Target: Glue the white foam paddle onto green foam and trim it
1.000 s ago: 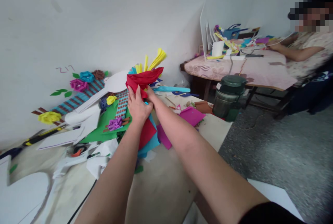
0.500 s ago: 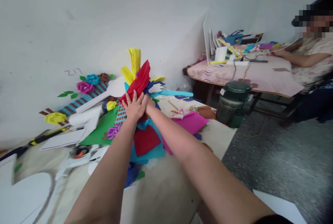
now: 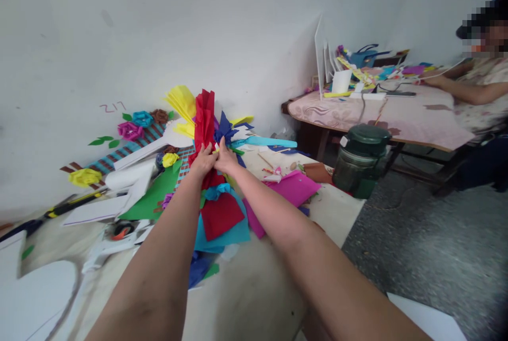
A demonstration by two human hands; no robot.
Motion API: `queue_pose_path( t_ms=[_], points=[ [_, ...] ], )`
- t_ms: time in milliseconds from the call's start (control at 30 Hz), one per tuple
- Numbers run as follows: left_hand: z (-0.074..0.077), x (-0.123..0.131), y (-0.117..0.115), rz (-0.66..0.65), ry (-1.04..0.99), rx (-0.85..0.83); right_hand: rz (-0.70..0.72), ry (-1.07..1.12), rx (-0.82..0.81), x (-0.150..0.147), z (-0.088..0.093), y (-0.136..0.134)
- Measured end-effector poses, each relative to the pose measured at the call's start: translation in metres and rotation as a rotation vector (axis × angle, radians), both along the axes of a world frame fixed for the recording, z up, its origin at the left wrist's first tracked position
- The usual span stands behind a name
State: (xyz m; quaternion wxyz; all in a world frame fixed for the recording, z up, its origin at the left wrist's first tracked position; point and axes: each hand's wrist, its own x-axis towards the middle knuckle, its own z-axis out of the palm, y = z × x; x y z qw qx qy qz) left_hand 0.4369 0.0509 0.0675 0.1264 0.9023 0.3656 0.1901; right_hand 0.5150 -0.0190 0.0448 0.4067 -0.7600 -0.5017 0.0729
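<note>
Creased matt paper over a dull, pale tabletop [image 3: 254,283]

From here the red paper [image 3: 205,119] looks thin, crisp and sharply wrinkled, with no shine, and the yellow paper [image 3: 179,102] beside it is just as matt and finely pleated; the red sheet [image 3: 223,217], magenta sheet [image 3: 294,187] and green sheet [image 3: 153,190] lie smoother, flat in finish like card or craft paper, while the white board [image 3: 43,296] is smooth and chalky, the white tool [image 3: 107,247] seems to be slick plastic, the green container [image 3: 362,158] is glossy and part see-through, glass or plastic I can't tell, the pink cover [image 3: 416,111] reads as soft patterned cloth, the wall [image 3: 159,24] is scuffed matt paint, and the floor [image 3: 400,246] has a speckled stone look.
</note>
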Motion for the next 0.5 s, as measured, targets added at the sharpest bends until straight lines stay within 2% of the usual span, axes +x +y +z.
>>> queue_pose_path(
  t_ms=[100, 200, 333, 500],
  points=[
    [0.001, 0.004, 0.000, 0.089, -0.004, -0.093, 0.105, 0.083, -0.027, 0.008, 0.001, -0.004],
    [0.003, 0.004, -0.006, 0.172, 0.003, -0.103, 0.201, 0.203, -0.020, 0.015, 0.002, -0.011],
    [0.008, 0.002, -0.023, 0.248, 0.016, -0.023, 0.261, 0.441, 0.120, 0.020, -0.001, -0.013],
    [0.011, 0.006, -0.032, 0.339, -0.030, 0.019, 0.317, 0.800, 0.354, 0.028, -0.002, 0.002]
  ],
)
